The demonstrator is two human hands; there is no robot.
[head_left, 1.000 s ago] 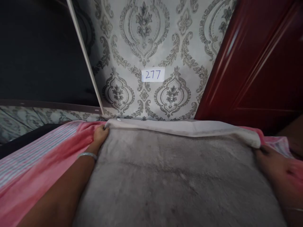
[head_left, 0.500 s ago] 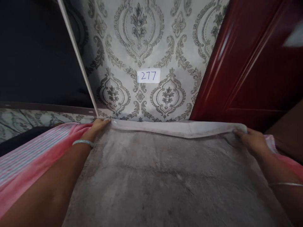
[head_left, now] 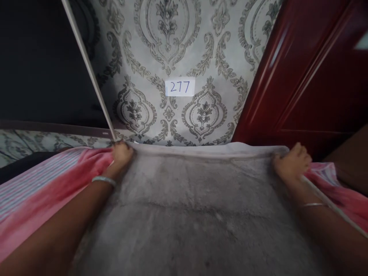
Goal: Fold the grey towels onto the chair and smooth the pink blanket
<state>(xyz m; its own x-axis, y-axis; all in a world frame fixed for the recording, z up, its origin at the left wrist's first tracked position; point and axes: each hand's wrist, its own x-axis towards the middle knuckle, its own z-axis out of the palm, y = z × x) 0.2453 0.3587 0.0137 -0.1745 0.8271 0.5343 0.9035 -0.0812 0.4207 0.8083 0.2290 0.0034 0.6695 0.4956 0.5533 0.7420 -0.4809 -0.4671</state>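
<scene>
A grey fleece blanket point(head_left: 195, 207) lies spread over a pink striped sheet point(head_left: 43, 184). Its far edge point(head_left: 201, 149) is folded over, showing a paler underside. My left hand point(head_left: 122, 155) is closed on the blanket's far left corner, a silver bangle on the wrist. My right hand point(head_left: 291, 163) is closed on the far right corner, also with a bangle on the wrist. Both arms reach forward along the blanket's sides.
Damask-patterned grey wallpaper point(head_left: 172, 57) rises just behind the blanket, with a white label point(head_left: 180, 87) reading 277. A dark red glossy door point(head_left: 310, 76) stands at the right. A dark panel with a white strip point(head_left: 86, 69) is at the left.
My right hand has moved inward and forward to grip the far right corner. The folded pale edge has been pulled flatter and closer to the wall. My left hand has stayed on its corner.
</scene>
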